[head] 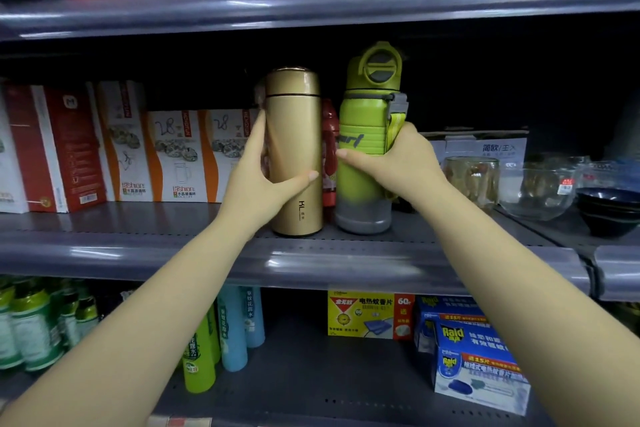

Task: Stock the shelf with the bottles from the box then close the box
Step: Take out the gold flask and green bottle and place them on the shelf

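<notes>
A gold flask stands upright near the front of the grey middle shelf, and my left hand is wrapped around its left side. Beside it on the right stands a lime-green sports bottle with a grey base and a flip lid; my right hand grips its middle. A red bottle shows in the gap behind the two. The box is out of view.
Red and orange-white cartons line the shelf to the left. Glass jars and bowls and dark bowls sit to the right. The lower shelf holds green and blue spray bottles and insecticide boxes.
</notes>
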Motion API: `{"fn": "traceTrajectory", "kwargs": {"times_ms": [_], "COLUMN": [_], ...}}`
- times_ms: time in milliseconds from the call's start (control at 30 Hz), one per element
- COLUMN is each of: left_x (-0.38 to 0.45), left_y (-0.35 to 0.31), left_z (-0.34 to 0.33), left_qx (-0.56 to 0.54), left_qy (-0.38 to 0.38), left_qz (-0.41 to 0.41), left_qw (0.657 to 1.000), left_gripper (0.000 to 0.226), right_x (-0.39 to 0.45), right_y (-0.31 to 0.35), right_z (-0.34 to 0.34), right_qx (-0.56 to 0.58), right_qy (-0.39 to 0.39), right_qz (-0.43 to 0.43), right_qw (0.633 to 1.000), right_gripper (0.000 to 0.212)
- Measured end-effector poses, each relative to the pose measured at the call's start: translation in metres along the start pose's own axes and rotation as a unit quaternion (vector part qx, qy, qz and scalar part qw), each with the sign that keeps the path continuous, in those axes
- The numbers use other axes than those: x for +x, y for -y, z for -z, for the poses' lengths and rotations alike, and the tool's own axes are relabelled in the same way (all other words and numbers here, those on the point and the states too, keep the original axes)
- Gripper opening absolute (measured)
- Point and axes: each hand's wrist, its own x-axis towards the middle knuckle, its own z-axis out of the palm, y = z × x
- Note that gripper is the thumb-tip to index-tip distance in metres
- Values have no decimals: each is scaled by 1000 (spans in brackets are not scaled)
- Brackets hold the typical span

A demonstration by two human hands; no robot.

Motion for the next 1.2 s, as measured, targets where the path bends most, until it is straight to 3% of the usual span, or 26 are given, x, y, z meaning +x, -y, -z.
{"fn": "traceTrajectory", "kwargs": {"times_ms": [167, 267, 367, 533, 600, 767, 833, 933, 1033, 1200], "left_x": [0, -1, -2, -8, -9, -25, -40, -72, -122, -241], "left_y": [1, 1, 0, -2, -3, -9, -15, -23, -17, 25], "left_z": [2, 2, 1, -1, -2, 3, 10, 29, 53, 98], "left_qx": [2, 17, 31, 36, 40, 41, 42, 114, 151, 182], "left_qy": [23, 23, 20, 22, 22, -14, -28, -66, -96, -167], "left_qz": [5, 4, 9, 12, 15, 37, 40, 1, 1, 107], "left_qw": [1000, 1000, 999, 999, 999, 998, 998, 991, 984, 963], "left_gripper": [109, 110, 110, 108, 107, 97, 83, 49, 41, 44], "right_x": [4, 4, 4, -3, -9, -33, -50, -83, -125, -203], "right_y": [1, 0, -2, -5, -7, -1, 2, 6, 7, -2], "right_z": [9, 10, 6, -3, -6, -10, -8, -10, -33, -122], "right_qx": [57, 67, 47, 26, 20, 9, 7, 29, 54, 146], "right_qy": [84, 84, 71, 42, 20, -60, -115, -162, -73, 206], "right_qz": [13, 16, 20, 17, -4, 6, 41, 141, 236, 216], "right_qw": [995, 994, 996, 999, 1000, 998, 993, 976, 967, 943], "right_gripper": [39, 31, 40, 84, 91, 88, 91, 69, 58, 56]}}
